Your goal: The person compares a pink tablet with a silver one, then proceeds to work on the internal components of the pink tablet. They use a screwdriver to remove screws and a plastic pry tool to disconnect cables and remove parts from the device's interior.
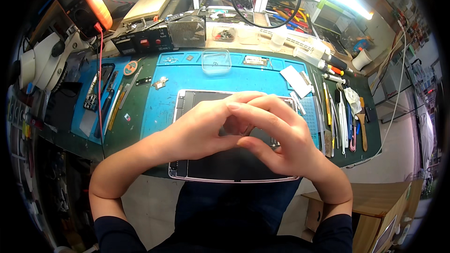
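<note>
Over an opened tablet with a pale frame and dark interior, my left hand and my right hand meet with curled, overlapping fingers and thumb tips close together. Whatever is between them, if anything, is hidden. The tablet lies on a blue repair mat, which has a small clear container near its back and a white card at its right.
Pens, tweezers and brushes line the right side. A second mat with tools lies left, near a white microscope. An orange multimeter, a power box and shelves stand behind. A wooden cabinet is at lower right.
</note>
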A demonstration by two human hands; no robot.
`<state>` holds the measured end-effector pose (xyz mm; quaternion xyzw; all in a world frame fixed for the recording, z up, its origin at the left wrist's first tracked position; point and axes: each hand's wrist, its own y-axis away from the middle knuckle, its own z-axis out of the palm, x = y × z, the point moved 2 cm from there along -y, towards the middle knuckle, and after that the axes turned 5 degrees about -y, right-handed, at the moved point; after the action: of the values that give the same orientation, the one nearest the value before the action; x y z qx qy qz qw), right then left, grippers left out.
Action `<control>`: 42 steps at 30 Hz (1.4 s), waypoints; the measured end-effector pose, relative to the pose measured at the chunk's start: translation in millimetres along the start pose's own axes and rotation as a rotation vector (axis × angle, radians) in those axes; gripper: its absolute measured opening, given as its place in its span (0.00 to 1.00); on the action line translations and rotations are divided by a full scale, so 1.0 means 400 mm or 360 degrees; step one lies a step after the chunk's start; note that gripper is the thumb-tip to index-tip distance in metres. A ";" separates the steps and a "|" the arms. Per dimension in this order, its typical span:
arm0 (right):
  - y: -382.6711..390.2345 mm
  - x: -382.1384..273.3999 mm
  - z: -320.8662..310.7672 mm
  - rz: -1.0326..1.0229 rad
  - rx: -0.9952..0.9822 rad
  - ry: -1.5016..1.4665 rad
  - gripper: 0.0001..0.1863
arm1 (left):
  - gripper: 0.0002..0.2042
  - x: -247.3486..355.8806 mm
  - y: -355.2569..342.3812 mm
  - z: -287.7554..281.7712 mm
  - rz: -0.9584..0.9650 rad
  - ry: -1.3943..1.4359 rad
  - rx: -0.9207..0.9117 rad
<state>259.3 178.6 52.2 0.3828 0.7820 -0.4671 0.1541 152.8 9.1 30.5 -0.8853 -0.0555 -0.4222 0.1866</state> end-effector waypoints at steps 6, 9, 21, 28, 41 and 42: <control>0.001 -0.008 0.002 0.0171 -0.0004 -0.0195 0.29 | 0.34 -0.008 0.015 0.015 -0.0122 0.0398 -0.0001; -0.001 -0.010 0.002 0.0062 0.0006 -0.0064 0.30 | 0.32 -0.020 0.013 0.009 -0.0140 0.0027 -0.0043; 0.007 0.005 -0.002 -0.0050 -0.0015 0.0170 0.30 | 0.22 0.002 0.002 0.006 -0.0290 -0.0070 -0.0172; 0.000 -0.008 0.004 0.0023 0.0049 -0.0043 0.31 | 0.21 -0.004 0.011 0.009 -0.0198 0.0135 0.0005; 0.023 0.013 -0.016 -0.0068 0.0258 -0.0025 0.32 | 0.08 -0.021 0.021 0.002 -0.0041 -0.0476 0.0023; 0.035 0.020 -0.025 -0.0040 0.0268 -0.0021 0.32 | 0.08 -0.022 0.017 -0.001 -0.0037 -0.0531 0.0062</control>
<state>265.5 194.6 44.2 0.3814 0.7437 -0.5356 0.1205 148.8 3.1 22.0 -0.9386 -0.1041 -0.2705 0.1870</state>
